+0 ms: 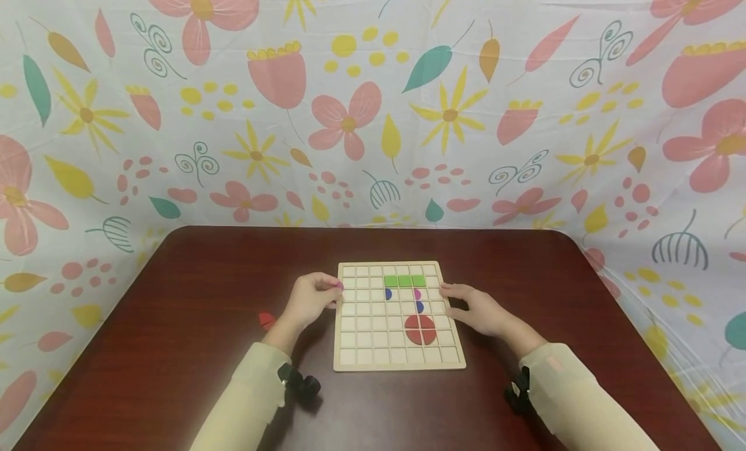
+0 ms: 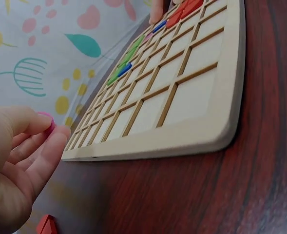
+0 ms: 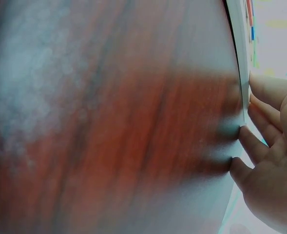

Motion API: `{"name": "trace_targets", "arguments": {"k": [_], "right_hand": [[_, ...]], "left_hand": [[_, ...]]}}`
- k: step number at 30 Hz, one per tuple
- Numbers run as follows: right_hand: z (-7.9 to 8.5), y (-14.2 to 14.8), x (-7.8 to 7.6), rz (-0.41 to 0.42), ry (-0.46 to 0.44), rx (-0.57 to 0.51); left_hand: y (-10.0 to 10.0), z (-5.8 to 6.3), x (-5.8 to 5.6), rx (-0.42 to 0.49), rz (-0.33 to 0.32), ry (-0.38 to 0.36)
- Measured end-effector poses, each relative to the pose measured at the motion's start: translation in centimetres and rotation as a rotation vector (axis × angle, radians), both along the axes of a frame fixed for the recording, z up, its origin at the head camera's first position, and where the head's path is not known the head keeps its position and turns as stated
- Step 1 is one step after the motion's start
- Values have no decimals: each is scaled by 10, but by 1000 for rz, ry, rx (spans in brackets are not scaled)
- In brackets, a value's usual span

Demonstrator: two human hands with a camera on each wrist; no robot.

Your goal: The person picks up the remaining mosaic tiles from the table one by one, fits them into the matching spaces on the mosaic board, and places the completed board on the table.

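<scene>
My left hand (image 1: 307,300) pinches a small magenta piece (image 2: 47,121) between thumb and fingertips, beside the left edge of a wooden grid board (image 1: 364,356). The fingers partly hide this piece. My right hand (image 1: 480,310) touches the board's right edge with extended fingertips. On the grid lie a row of green squares (image 1: 405,281), two blue half circles, one at the left (image 1: 388,295) and one lower right (image 1: 419,306), and a magenta half circle (image 1: 417,295). Below them, several red quarter pieces (image 1: 428,337) form a full circle.
Red pieces (image 1: 267,320) lie on the dark wooden table (image 1: 175,373), left of the board and close to my left wrist. A flower-patterned cloth (image 1: 350,179) hangs behind the table and along its sides. Black wrist cameras (image 1: 300,383) sit at both sleeves.
</scene>
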State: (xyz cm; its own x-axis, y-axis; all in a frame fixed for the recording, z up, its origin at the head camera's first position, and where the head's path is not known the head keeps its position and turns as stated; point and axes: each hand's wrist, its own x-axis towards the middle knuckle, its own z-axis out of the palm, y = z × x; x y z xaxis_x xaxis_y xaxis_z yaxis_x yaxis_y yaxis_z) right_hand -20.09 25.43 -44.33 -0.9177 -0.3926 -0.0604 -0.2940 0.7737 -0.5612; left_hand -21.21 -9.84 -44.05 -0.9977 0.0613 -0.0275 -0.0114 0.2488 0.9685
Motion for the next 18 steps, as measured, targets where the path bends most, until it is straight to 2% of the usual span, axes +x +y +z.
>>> {"name": "trace_targets", "arguments": {"k": [3, 7, 12, 18], "right_hand": [[1, 0, 0, 0, 0, 0], [1, -1, 0, 2, 0, 4], [2, -2, 1, 4, 14, 0], [3, -2, 2, 4, 10, -5]], "left_hand": [[2, -1, -1, 56, -18, -24], [5, -2, -1, 83, -25, -46], [12, -2, -1, 91, -27, -52], [19, -2, 1, 51, -47, -60]]}}
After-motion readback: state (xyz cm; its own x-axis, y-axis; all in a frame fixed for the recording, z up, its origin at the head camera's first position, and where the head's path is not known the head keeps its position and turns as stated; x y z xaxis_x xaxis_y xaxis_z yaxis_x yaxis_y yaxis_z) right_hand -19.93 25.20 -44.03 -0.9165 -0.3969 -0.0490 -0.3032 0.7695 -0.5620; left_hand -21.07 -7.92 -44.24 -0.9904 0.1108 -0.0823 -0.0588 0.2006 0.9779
